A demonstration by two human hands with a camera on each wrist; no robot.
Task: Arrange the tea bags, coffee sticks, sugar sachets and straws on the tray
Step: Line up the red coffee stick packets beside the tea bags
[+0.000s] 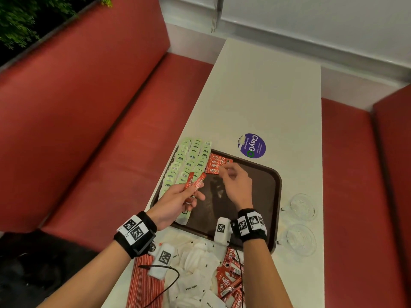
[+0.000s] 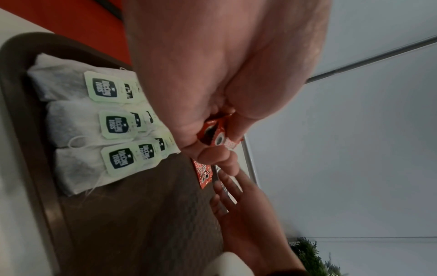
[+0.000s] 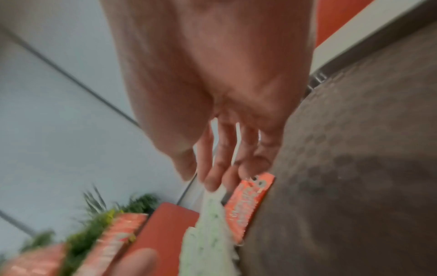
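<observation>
A dark brown tray [image 1: 262, 196] lies on the white table. Rows of green-tagged tea bags [image 1: 189, 161] line its left side. A few red coffee sticks [image 1: 216, 164] lie at the far left corner beside them. My left hand [image 1: 191, 194] hovers over the tray's left part and grips two or more red coffee sticks [image 1: 195, 180], fanned upward; the left wrist view shows their ends [image 2: 217, 134] pinched between my fingers. My right hand [image 1: 223, 168] hovers at the laid sticks, holding nothing. In the right wrist view its straight fingers [image 3: 222, 168] reach the nearest laid stick [image 3: 248, 201].
Near the table's front edge lie white sugar sachets [image 1: 195, 274], loose coffee sticks [image 1: 231, 278] and red-striped straws [image 1: 144, 285]. Two clear plastic lids [image 1: 303, 206] sit right of the tray. A purple sticker [image 1: 252, 145] lies beyond it. A red bench [image 1: 89, 130] runs along the left.
</observation>
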